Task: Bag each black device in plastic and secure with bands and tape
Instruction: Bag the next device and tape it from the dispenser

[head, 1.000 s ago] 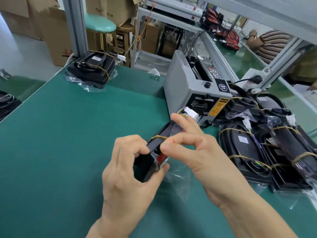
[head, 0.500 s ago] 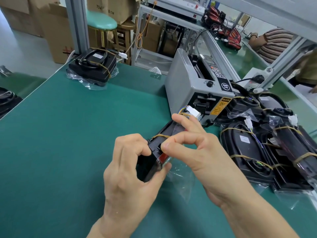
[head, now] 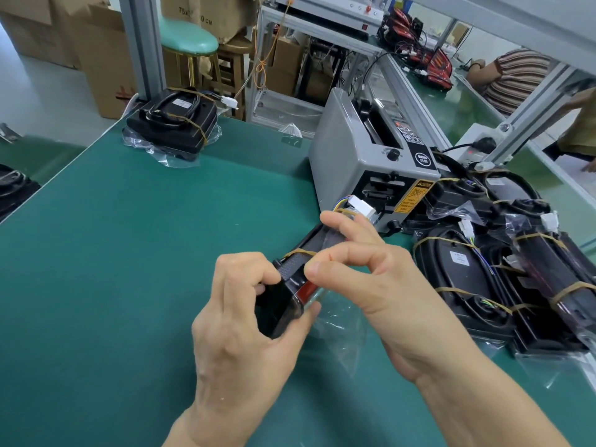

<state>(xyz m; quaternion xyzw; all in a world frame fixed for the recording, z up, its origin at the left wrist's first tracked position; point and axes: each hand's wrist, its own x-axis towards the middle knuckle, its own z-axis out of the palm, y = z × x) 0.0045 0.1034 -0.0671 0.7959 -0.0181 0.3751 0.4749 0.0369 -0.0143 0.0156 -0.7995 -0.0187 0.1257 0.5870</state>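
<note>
A long black device (head: 295,269) with a red lens edge stands on its side on the green table (head: 145,253), wrapped by a tan rubber band (head: 298,252). My left hand (head: 245,324) grips its near end, thumb under and fingers curled over the top. My right hand (head: 361,279) pinches at the device's top edge near the band, index finger and thumb together. Clear plastic (head: 338,327) lies crumpled under and beside the device. Its white connector (head: 361,206) with coloured wires sticks out at the far end.
A grey tape dispenser (head: 371,166) stands just behind the device. Several banded, bagged black devices (head: 477,275) are piled at the right. Another bagged one (head: 174,124) sits at the table's far left corner. A person in a striped shirt (head: 512,79) sits at the far bench.
Both hands stay on the device with almost no movement; the right fingers have shifted slightly along the top edge near the band.
</note>
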